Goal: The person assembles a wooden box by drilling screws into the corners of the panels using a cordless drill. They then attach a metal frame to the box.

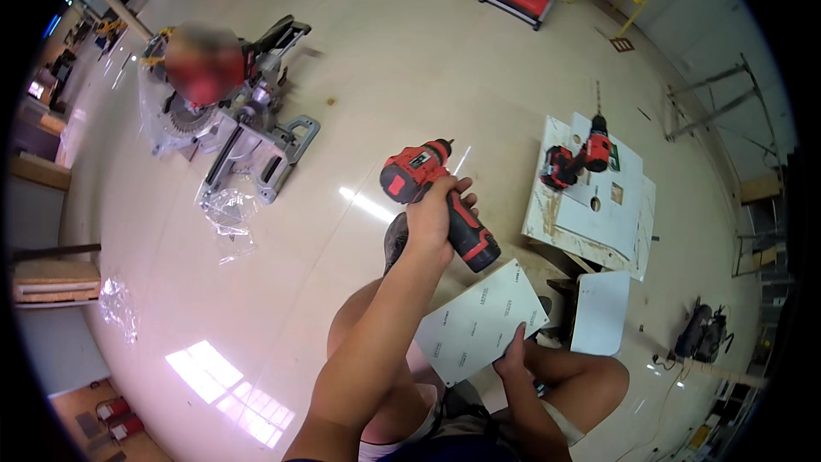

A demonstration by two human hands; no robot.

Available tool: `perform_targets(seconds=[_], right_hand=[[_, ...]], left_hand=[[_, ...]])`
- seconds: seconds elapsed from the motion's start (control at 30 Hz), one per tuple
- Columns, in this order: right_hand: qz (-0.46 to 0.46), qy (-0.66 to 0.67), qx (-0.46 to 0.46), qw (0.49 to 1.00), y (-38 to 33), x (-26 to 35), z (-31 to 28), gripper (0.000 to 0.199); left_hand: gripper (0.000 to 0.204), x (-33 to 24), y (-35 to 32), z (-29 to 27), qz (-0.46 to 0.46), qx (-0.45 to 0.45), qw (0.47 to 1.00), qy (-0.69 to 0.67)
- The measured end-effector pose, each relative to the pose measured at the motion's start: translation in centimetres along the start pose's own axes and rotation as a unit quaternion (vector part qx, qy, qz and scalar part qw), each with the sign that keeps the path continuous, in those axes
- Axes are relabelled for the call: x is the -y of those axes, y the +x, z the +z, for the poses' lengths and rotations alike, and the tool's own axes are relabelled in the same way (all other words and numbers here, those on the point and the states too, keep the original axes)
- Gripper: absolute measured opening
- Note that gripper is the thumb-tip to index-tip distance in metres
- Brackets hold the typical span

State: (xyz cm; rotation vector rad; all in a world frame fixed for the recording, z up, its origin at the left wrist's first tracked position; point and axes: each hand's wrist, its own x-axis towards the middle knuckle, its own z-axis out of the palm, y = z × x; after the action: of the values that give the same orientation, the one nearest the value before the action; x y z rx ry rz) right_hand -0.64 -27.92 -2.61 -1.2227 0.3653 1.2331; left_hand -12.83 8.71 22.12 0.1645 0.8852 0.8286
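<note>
Drill [436, 201] raised, left hand [434, 216] wrapped tight round its grip; right hand [516, 351] presses white panel [479, 321] at 5 o'clock. Likely pre-drilling; next needs bit lowered squarely.

The left hand [436, 221] covers the grip of the red cordless drill [434, 197]. The mitre saw [233, 111] at far left has its upper part blurred. The right hand [513, 351] hides the near edge of the white panel [481, 320].
</note>
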Motion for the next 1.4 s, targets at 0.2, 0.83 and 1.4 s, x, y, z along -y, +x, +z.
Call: perform_targets(seconds=[0.2, 0.83, 1.4], right_hand=[[-0.013, 0.001, -0.058, 0.998, 0.0, 1.5, 3.7, 0.082], [-0.161, 0.072, -0.02, 0.984, -7.3, 9.2, -3.7, 0.086], [-0.122, -0.057, -0.038, 0.99, -3.7, 8.1, -4.1, 0.073]], left_hand=[[0.023, -3.2, 0.6, -0.3, 0.012, 0.0, 0.999, -0.047], [0.027, -3.1, -0.4, -1.9, 0.03, -0.013, 0.997, -0.066], [0.018, -3.1, 0.0, -1.9, 0.017, -0.031, 0.998, -0.046]])
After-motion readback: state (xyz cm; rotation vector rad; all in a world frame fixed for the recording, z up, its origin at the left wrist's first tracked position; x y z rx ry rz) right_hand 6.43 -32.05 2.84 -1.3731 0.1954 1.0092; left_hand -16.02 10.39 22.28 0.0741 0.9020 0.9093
